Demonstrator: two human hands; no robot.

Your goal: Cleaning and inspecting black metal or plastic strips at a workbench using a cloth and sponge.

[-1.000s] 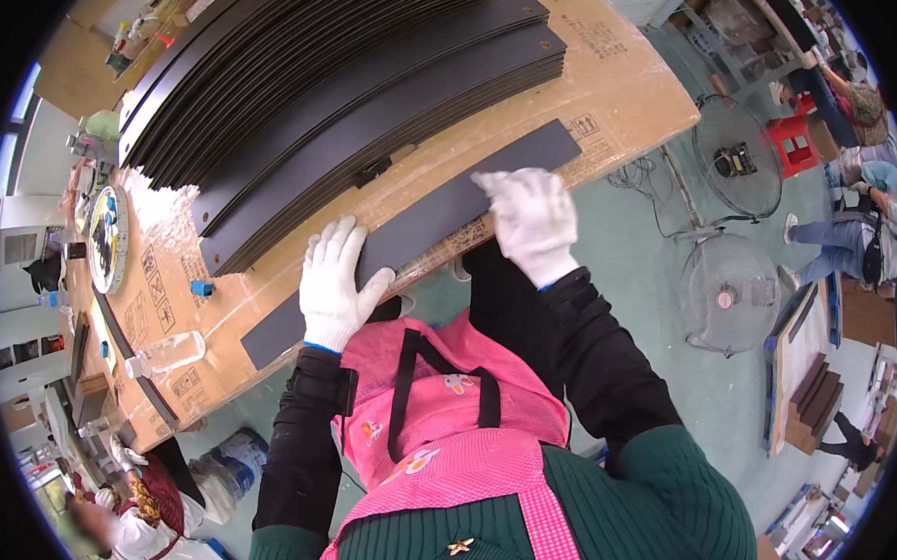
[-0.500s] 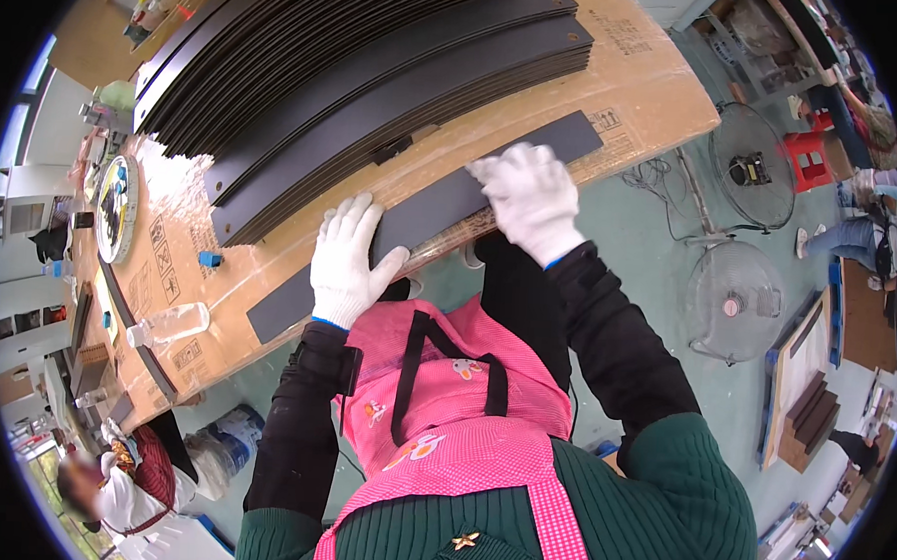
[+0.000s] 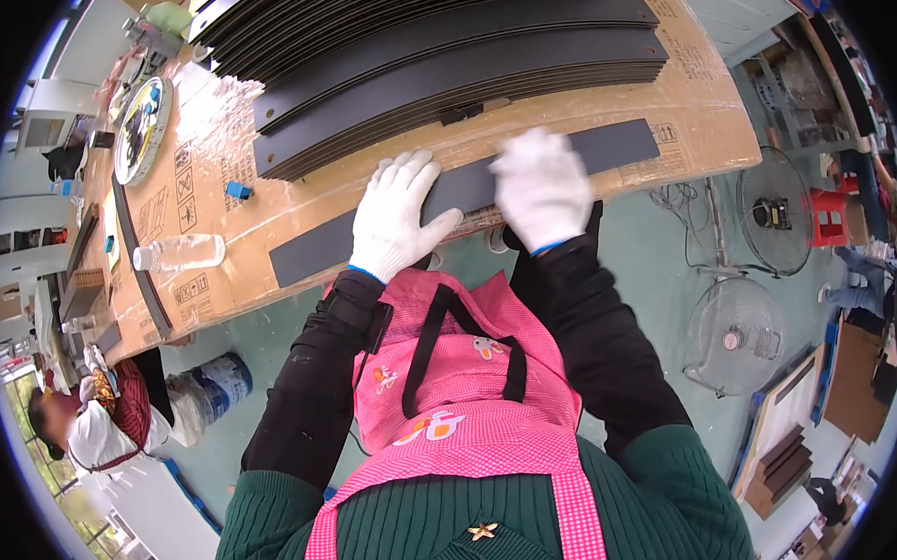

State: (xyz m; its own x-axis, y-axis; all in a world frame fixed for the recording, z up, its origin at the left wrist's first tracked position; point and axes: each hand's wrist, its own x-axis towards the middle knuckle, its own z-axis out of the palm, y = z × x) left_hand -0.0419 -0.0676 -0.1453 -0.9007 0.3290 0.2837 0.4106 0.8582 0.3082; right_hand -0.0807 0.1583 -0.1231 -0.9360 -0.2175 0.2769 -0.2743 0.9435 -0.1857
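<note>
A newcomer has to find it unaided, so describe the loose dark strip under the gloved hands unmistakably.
Find the cardboard-covered table and its stacks of dark boards. Between these and the near edge lies one long dark strip, the left hand spread on it, the right hand blurred over it. Unlike the boards, it lies singly.
</note>
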